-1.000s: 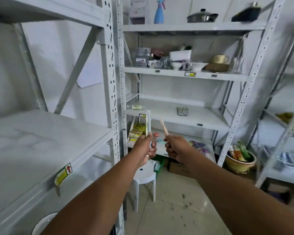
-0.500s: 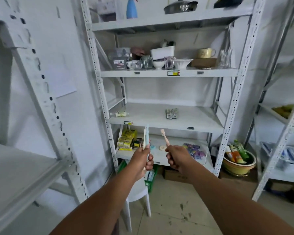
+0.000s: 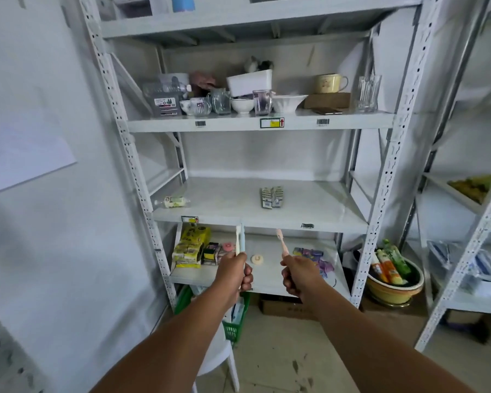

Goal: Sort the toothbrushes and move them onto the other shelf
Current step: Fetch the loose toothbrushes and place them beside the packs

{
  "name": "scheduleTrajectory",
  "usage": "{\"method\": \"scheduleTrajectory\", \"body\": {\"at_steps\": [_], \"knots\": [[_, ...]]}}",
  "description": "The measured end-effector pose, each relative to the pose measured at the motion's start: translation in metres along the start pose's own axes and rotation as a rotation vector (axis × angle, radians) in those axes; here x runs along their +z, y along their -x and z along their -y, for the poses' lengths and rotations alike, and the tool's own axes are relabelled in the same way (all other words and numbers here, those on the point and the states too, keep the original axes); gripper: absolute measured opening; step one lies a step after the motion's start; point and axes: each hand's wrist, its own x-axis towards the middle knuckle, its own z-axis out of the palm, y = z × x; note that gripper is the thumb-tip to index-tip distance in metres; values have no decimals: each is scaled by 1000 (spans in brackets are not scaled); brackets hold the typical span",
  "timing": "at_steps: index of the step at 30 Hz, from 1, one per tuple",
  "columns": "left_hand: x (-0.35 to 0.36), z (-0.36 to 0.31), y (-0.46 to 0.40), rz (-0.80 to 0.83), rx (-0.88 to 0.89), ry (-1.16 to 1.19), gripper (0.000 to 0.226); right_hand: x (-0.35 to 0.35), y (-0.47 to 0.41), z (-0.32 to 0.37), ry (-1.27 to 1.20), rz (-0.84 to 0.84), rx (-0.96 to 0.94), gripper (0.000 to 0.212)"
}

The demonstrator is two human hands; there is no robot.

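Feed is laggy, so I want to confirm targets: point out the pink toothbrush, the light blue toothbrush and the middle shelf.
pink toothbrush (image 3: pixel 282 244), head view, on its handle above the right hand.
light blue toothbrush (image 3: pixel 241 240), head view, on its handle above the left hand.
middle shelf (image 3: pixel 227 198), head view, on its bare surface.

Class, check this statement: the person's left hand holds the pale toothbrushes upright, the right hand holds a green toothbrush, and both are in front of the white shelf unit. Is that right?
Not quite. The toothbrush in the right hand is pink, not green, as the head view shows. The rest stands: the left hand holds the pale toothbrushes upright, and both hands are in front of the white shelf unit.
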Motion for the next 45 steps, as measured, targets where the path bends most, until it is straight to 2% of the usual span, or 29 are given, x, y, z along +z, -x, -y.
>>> {"method": "scheduleTrajectory", "body": {"at_steps": [4,15,25,34,40,45], "knots": [[5,-14,-58,10,37,-7,8,16,-49,15,2,-55,5,25],[14,-49,-202,43,15,-62,16,41,-175,56,-13,-133,58,23],[58,-57,-328,88,24,-67,17,24,-312,79,-8,-158,48,30],[99,-67,-436,-35,-7,-53,14,-4,-441,99,29,-108,129,27],[91,-66,-495,-133,-48,-93,14,17,-491,91,68,-75,170,17],[74,-67,-548,-196,-29,-216,20,54,-537,86,131,-84,230,17]]}}
